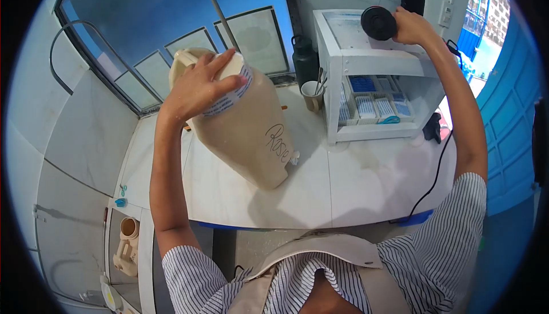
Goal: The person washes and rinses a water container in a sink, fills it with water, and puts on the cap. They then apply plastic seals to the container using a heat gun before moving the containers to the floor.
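A big beige plastic jug [237, 136], marked "Rosie" in black, stands on the white counter with a small spigot low on its side. My left hand [197, 88] lies across its top, fingers spread and thumb against the printed band [229, 99] around the neck. That hand partly covers the white top. Farther right, over a white shelf unit [372, 62], my right hand [414, 28] is closed around what looks like a black hair dryer [378, 23], its round end facing me. The handle is mostly hidden by my fingers.
Beside the shelf unit are a dark green bottle [305, 59] and a mug [312, 96] holding spoons. Small packets fill the shelf's trays [372, 105]. A black cord [437, 171] runs down the right side. Another beige jug [126, 257] sits at lower left.
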Tool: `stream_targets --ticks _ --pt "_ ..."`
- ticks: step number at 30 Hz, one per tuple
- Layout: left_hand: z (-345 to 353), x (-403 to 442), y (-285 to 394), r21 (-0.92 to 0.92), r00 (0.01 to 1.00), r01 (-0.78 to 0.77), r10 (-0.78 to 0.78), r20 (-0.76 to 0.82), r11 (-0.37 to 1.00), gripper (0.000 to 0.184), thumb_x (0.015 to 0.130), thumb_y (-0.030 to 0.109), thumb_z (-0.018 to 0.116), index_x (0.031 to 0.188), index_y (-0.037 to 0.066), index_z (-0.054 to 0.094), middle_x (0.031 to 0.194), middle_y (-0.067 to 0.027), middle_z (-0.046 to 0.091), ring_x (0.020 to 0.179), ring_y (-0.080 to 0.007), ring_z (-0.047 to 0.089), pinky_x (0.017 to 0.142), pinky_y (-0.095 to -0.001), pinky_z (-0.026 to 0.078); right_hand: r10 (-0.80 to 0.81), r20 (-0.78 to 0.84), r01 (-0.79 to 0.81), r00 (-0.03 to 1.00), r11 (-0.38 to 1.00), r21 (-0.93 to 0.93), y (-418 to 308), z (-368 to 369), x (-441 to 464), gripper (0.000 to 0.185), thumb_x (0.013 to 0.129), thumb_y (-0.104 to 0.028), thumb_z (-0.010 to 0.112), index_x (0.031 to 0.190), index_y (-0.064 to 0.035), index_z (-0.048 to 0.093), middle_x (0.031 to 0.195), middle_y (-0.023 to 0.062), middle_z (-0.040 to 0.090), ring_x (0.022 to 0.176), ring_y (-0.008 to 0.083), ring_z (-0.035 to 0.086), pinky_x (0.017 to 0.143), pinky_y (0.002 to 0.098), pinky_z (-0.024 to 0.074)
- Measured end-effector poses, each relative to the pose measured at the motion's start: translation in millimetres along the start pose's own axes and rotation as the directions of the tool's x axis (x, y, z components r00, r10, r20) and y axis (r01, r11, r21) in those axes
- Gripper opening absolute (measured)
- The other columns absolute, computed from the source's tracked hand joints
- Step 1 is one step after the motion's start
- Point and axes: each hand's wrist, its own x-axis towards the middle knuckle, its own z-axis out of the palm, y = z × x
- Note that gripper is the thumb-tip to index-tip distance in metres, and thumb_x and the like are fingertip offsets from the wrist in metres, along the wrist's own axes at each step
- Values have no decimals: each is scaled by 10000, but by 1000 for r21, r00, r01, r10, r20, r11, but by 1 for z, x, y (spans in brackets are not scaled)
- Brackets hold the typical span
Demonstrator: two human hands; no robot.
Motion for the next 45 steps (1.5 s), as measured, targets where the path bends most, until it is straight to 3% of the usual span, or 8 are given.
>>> stream_targets --ticks 3,7,9,13,17,28,42,45 --pt "-5 -3 -8 31 999 -35 36 -20 999 726 737 592 495 1322 164 461 1296 -189 446 1169 -356 452 994 -393 338 -48 -13 49 999 998 44 -10 25 11 491 609 -184 668 1081 -91 571 970 203 566 902 391 577 804 441 470" --pt "-10 5 -74 -762 935 -263 -38 -352 592 720 876 609 329 1339 62 407 1368 -141 392 1265 -278 352 1053 -374 224 111 283 -90 953 992 -87 -38 -6 5 667 680 -150 630 1297 -28 408 1196 263 474 1159 383 453 1000 402 363" --pt "17 46 -201 -693 707 -225 -374 -600 685 684 908 575 275 1324 49 412 1364 -147 401 1261 -261 367 1051 -385 226 41 -289 -76 957 991 -111 -68 -5 -33 635 741 -105 573 1328 9 356 1278 260 413 1248 375 361 1060 387 291" --pt "107 74 -305 -969 973 24 -215 79 -246 665 906 527 349 1330 15 369 1347 -130 426 1217 -248 433 1025 -370 330 190 -109 -35 976 627 778 -261 -35 -148 513 871 -143 506 1323 23 328 1329 202 398 1242 339 380 1030 391 296" --pt "165 76 -282 -988 957 -154 -246 -154 21 601 907 470 399 1319 33 386 1256 -115 516 1111 -246 529 907 -355 450 107 -128 59 986 498 865 -391 24 -173 968 862 -468 529 1382 73 -82 1441 312 -81 1359 402 -77 1106 433 45" --pt "174 -68 -232 -973 711 -229 -676 -191 33 394 924 345 353 1096 33 520 994 -82 615 904 -184 596 750 -320 484 77 -203 191 976 134 972 -303 75 -80 985 817 -618 485 1398 18 8 1449 288 46 1340 401 153 1076 429 196" --pt "184 -151 -21 -933 565 -338 -767 -304 121 630 953 451 216 1430 65 69 1453 -123 197 1323 -249 237 1076 -352 204 89 -306 50 948 907 417 -109 -25 -45 446 707 -153 584 1104 50 559 1009 228 610 940 319 596 806 400 457" --pt "189 -144 -35 -930 544 -327 -772 -329 167 639 952 461 207 1429 59 66 1451 -123 206 1323 -240 239 1077 -348 201 24 316 -58 948 993 98 -19 -12 3 460 672 -310 650 977 33 606 1028 244 606 969 351 588 821 405 460"
